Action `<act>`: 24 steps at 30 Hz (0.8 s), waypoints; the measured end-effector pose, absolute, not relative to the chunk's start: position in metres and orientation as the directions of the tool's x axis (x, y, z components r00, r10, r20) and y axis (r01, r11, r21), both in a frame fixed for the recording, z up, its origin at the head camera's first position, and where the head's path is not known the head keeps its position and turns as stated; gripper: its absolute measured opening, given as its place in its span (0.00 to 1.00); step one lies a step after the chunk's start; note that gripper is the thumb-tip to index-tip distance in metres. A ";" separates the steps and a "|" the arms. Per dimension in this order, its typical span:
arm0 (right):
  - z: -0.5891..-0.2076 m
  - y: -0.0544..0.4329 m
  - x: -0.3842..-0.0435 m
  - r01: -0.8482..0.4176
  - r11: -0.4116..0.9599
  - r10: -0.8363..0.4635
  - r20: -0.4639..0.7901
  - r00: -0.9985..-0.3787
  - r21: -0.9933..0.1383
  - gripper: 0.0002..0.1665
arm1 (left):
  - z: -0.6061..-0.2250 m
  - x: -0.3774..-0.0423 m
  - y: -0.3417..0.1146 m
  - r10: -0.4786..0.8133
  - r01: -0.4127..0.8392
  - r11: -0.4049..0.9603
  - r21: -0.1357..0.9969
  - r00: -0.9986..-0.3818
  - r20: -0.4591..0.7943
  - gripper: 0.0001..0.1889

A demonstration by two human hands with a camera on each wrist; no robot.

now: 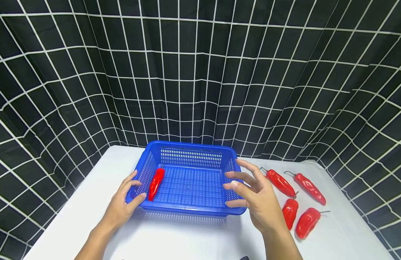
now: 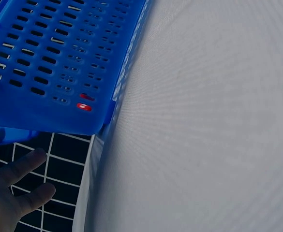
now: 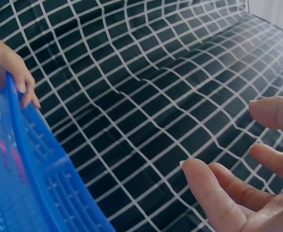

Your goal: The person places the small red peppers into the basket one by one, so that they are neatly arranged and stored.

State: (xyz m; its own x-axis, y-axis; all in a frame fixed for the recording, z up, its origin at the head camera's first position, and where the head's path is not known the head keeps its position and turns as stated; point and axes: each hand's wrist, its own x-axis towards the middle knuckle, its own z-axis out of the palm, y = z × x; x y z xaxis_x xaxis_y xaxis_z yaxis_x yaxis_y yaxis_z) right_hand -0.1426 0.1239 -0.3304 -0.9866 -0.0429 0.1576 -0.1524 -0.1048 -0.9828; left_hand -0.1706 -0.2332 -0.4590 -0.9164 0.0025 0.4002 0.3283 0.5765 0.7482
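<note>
A blue plastic basket with slotted walls sits on the white table. Inside it, along the left wall, lies one red pepper; through the slots a bit of this pepper shows in the left wrist view. My left hand holds the basket's left rim near the front corner, its thumb on the rim and two fingers spread below it. At the right wall, my right hand hovers with fingers spread and loosely bent, holding nothing. Right of that hand lie several red peppers, one pepper closest to the basket.
Another pepper lies at the far right, and two more peppers sit nearer, one a short, wide pepper. A black curtain with white grid lines stands behind and beside the table. A small dark object shows at the bottom edge.
</note>
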 end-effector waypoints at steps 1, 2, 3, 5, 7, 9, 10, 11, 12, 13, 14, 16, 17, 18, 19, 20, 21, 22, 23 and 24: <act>-0.330 0.127 -0.143 -0.158 -0.093 -0.035 0.162 -0.986 -0.983 0.33 | -0.459 -0.171 -0.233 0.003 0.328 0.575 0.749 -0.917 0.400 0.15; -0.330 0.131 -0.143 -0.168 -0.083 -0.028 0.171 -0.985 -0.982 0.34 | -0.459 -0.171 -0.233 0.002 0.327 0.576 0.749 -0.917 0.399 0.15; -0.329 0.135 -0.142 -0.175 -0.077 -0.017 0.177 -0.984 -0.982 0.33 | -0.459 -0.171 -0.232 0.002 0.324 0.577 0.750 -0.918 0.396 0.15; -0.329 0.144 -0.143 -0.191 -0.071 -0.002 0.191 -0.982 -0.979 0.33 | -0.458 -0.171 -0.232 0.002 0.321 0.577 0.751 -0.920 0.392 0.15; -0.328 0.156 -0.143 -0.208 -0.076 0.005 0.208 -0.978 -0.975 0.33 | -0.458 -0.170 -0.231 0.004 0.322 0.576 0.751 -0.920 0.392 0.15; -0.328 0.167 -0.144 -0.210 -0.083 0.020 0.209 -0.978 -0.974 0.32 | -0.457 -0.170 -0.231 0.005 0.322 0.576 0.752 -0.921 0.390 0.15; -0.327 0.172 -0.144 -0.209 -0.079 0.029 0.207 -0.978 -0.975 0.32 | -0.457 -0.170 -0.231 0.006 0.321 0.575 0.753 -0.922 0.388 0.15; -0.327 0.177 -0.144 -0.206 -0.073 0.041 0.204 -0.978 -0.976 0.32 | -0.456 -0.170 -0.231 0.005 0.320 0.575 0.753 -0.922 0.388 0.15; -0.327 0.181 -0.144 -0.201 -0.070 0.052 0.198 -0.979 -0.977 0.32 | -0.456 -0.170 -0.231 0.004 0.317 0.576 0.754 -0.923 0.385 0.15; -0.327 0.185 -0.145 -0.192 -0.066 0.064 0.188 -0.980 -0.979 0.33 | -0.456 -0.170 -0.231 0.003 0.314 0.577 0.754 -0.924 0.383 0.15; -0.327 0.188 -0.145 -0.184 -0.058 0.074 0.180 -0.981 -0.981 0.33 | -0.456 -0.169 -0.231 0.002 0.310 0.578 0.755 -0.925 0.379 0.15; -0.327 0.193 -0.144 -0.179 -0.051 0.090 0.174 -0.981 -0.982 0.34 | -0.456 -0.169 -0.231 -0.001 0.303 0.579 0.757 -0.928 0.371 0.15; -0.328 0.195 -0.144 -0.175 -0.050 0.097 0.170 -0.981 -0.983 0.34 | -0.456 -0.169 -0.232 -0.002 0.301 0.580 0.757 -0.929 0.371 0.15; -0.328 0.198 -0.144 -0.171 -0.053 0.100 0.165 -0.981 -0.984 0.34 | -0.456 -0.169 -0.232 -0.003 0.299 0.580 0.758 -0.929 0.369 0.15; -0.329 0.200 -0.143 -0.169 -0.051 0.101 0.164 -0.981 -0.984 0.34 | -0.456 -0.169 -0.231 -0.004 0.298 0.580 0.759 -0.930 0.368 0.15; -0.330 0.202 -0.143 -0.168 -0.049 0.104 0.162 -0.981 -0.985 0.34 | -0.456 -0.169 -0.231 -0.004 0.296 0.579 0.760 -0.931 0.365 0.15; -0.330 0.205 -0.142 -0.167 -0.049 0.106 0.161 -0.981 -0.985 0.34 | -0.456 -0.169 -0.231 -0.003 0.295 0.578 0.761 -0.932 0.364 0.15; -0.331 0.208 -0.142 -0.165 -0.047 0.108 0.159 -0.981 -0.985 0.34 | -0.456 -0.169 -0.231 -0.003 0.295 0.577 0.762 -0.932 0.363 0.15; -0.331 0.210 -0.142 -0.163 -0.042 0.113 0.158 -0.981 -0.986 0.34 | -0.457 -0.169 -0.231 -0.003 0.294 0.576 0.763 -0.932 0.362 0.15; -0.332 0.212 -0.141 -0.164 -0.037 0.119 0.159 -0.980 -0.986 0.35 | -0.457 -0.169 -0.231 -0.003 0.292 0.576 0.763 -0.933 0.360 0.15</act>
State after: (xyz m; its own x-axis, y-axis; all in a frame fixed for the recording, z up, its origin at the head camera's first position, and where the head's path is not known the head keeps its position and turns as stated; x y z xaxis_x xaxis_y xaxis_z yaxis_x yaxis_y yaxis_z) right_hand -0.1413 0.2122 -0.3321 -0.9802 0.1187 0.1587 -0.1641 -0.0366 -0.9858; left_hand -0.1693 -0.2315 -0.4571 -0.9329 -0.0034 0.3602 0.2925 0.5764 0.7630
